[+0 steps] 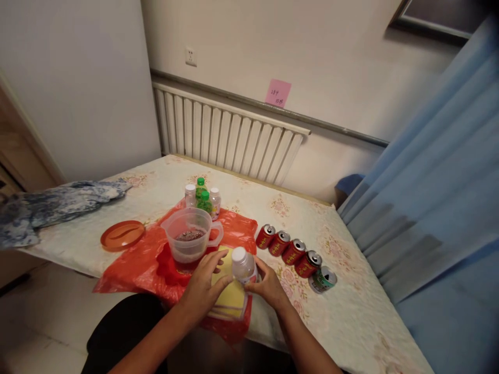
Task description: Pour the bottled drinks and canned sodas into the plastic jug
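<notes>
A clear plastic bottle (244, 270) with a white cap is gripped in my right hand (268, 284), fingers and thumb around its right side. My left hand (206, 283) is just left of the bottle, its fingers apart and curved, holding nothing. Beneath both hands lies a yellow cloth (231, 300) on a red plastic sheet (132, 267). Beyond my left hand a clear measuring jug (177, 234) with some dark contents stands in a red dish (167, 266). Behind the jug are a few capped bottles, including a green-capped bottle (200, 187) and a white-capped bottle (215, 200).
Several red drink cans (280, 244) and a green can (323, 280) stand in a slanting row on the right. An orange lid (122, 235) lies at the left, near a bundled blue patterned cloth (66, 205). Behind the flowered tablecloth (343, 322) is a radiator (230, 135).
</notes>
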### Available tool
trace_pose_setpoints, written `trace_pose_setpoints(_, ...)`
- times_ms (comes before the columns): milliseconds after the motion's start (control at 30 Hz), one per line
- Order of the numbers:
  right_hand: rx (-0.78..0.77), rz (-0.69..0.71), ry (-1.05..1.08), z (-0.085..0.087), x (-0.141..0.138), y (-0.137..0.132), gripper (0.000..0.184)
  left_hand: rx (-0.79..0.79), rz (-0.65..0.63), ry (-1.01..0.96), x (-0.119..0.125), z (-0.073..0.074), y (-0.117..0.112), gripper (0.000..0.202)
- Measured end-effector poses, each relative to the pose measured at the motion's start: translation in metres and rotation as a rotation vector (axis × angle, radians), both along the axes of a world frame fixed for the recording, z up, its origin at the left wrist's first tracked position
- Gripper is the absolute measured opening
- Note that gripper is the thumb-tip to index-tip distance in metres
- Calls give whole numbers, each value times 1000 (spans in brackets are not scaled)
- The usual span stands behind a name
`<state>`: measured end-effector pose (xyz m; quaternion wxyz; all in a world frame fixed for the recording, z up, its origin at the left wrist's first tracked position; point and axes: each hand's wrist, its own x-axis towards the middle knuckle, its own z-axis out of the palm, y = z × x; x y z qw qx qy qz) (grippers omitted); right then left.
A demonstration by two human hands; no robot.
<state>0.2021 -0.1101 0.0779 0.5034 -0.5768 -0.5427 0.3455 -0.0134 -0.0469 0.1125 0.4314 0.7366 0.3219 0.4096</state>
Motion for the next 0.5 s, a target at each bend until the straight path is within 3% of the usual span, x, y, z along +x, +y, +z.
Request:
trace_pose_setpoints(100,28,-55,109,-15,14,30,79,-38,11,92,-12,-19,-2,39)
trace_pose_setpoints(233,98,-42,270,-29,24,85,76,-139,-68,236,-29,-58,-9,30)
trace_pose_setpoints(400,149,-26,271,-33,6,150,67,-273,-70,229,-48,-109,-16,33)
trace_pose_setpoints(500,178,-30,262,-36,-13,180,63,-342,-36,245,-59,-129,-14,38)
